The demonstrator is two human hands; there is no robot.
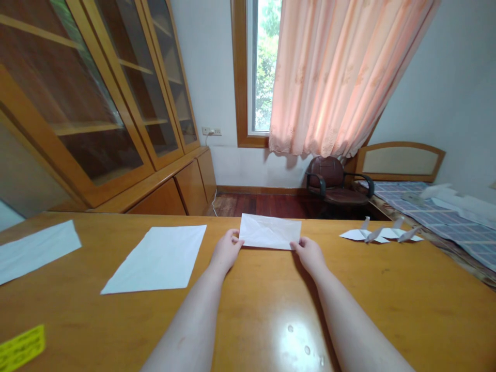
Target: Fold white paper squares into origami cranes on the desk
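A white rectangular sheet of paper (270,231), lightly creased, is held between my two hands near the far edge of the wooden table. My left hand (227,250) pinches its near left corner between thumb and fingers. At the near right corner, my right hand (309,254) grips the paper the same way. The sheet appears slightly raised, its near edge casting a thin shadow. To the left lies a larger white sheet (158,258), flat on the tabletop. Folded white paper pieces (382,234) with upright points stand to the right.
Another white sheet (39,249) lies at the table's far left, and a yellow label (22,347) with dark print is at the near left. Beyond the wooden table (256,320) stand a glass-door cabinet (151,134), a brown armchair (336,181) and a bed (418,201).
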